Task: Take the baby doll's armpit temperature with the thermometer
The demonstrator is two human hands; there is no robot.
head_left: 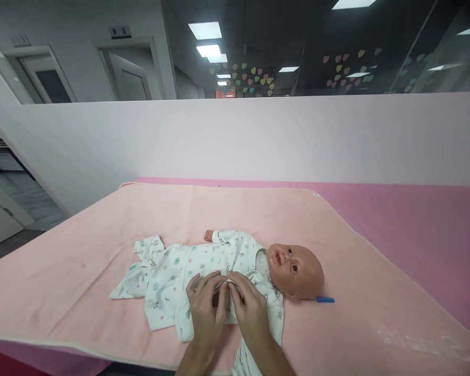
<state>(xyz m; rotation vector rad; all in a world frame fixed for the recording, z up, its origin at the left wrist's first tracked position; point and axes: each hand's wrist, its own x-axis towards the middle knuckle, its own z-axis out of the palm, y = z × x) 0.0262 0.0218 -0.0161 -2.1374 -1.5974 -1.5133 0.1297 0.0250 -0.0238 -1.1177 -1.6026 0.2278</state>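
Observation:
A baby doll [297, 269] lies on its back with its head to the right, dressed in a white top [207, 256] with small coloured prints. Matching trousers [141, 277] cover its legs on the left. At the near edge of the top, by the doll's chest, my left hand [207, 308] pinches the fabric. My right hand [253, 310] is closed on the same cloth just beside it, the fingertips of both nearly meeting. A loose part of the clothing [245, 360] hangs toward me under my right wrist. The doll's near arm is mostly hidden; its far hand [208, 235] shows.
A peach blanket [82, 250] covers the table over a pink cover [415, 224]. A blue stick-like object [325, 300] pokes out beside the doll's head. Behind stands a white wall [235, 138] with a window above. The table's near edge lies close to my wrists.

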